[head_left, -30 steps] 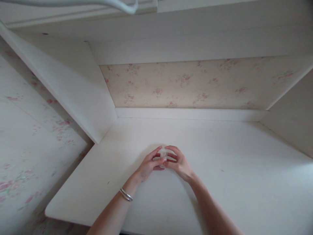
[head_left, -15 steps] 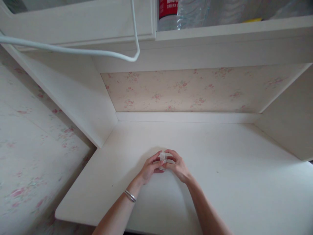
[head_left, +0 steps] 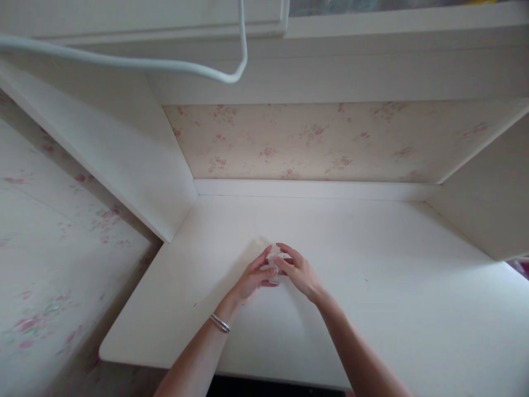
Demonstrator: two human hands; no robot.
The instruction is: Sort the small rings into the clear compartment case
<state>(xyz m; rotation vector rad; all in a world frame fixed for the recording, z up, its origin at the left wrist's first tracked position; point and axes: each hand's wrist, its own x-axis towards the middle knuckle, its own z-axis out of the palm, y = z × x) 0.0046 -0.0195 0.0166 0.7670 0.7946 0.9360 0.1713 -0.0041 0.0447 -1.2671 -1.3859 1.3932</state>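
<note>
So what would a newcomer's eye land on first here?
Both hands, left hand and right hand, meet at mid-desk, pinching a small clear plastic object between the fingertips. Around them lies the bare white desk, and a pale bent hanger wire cuts across the top left.

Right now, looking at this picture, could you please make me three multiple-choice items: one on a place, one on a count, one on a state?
1. Where is the small clear object?
A. Between the fingertips of both hands, over the white desk
B. On the shelf above
C. On the floor

2. How many hands touch it?
A. None
B. One
C. Two

3. What is on the left wrist?
A. A watch
B. A silver bracelet
C. Nothing

Answers:
1 A: the left hand and right hand meet around it above the desk.
2 C: fingers of both hands close on it.
3 B: a thin silver band circles that wrist.
</note>
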